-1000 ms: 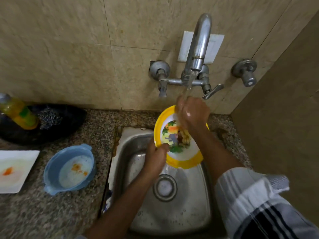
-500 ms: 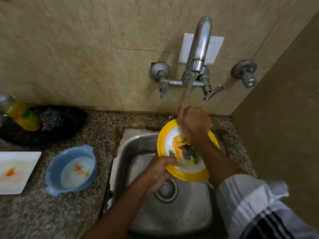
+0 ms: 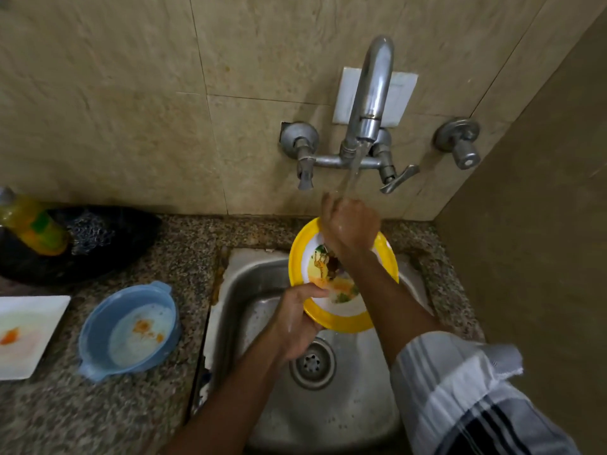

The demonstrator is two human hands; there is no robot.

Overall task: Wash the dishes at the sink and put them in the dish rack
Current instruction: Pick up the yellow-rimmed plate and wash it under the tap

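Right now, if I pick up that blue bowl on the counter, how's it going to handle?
The blue bowl looks like thin plastic, so probably light and stiff, not fragile. Whitish liquid with orange residue sits inside, so it may slosh or spill if tilted. Its small side handles should give grip, though they could be slick if wet.

Counts: 1 yellow-rimmed plate (image 3: 345,320), 1 blue bowl w/ handles (image 3: 129,330), 1 white square plate (image 3: 29,333), 1 black pan (image 3: 98,257), 1 steel scrubber (image 3: 90,231), 1 dish-soap bottle (image 3: 34,228), 1 sink (image 3: 328,405), 1 faucet spout (image 3: 372,100), 3 tap valves, 2 hands.
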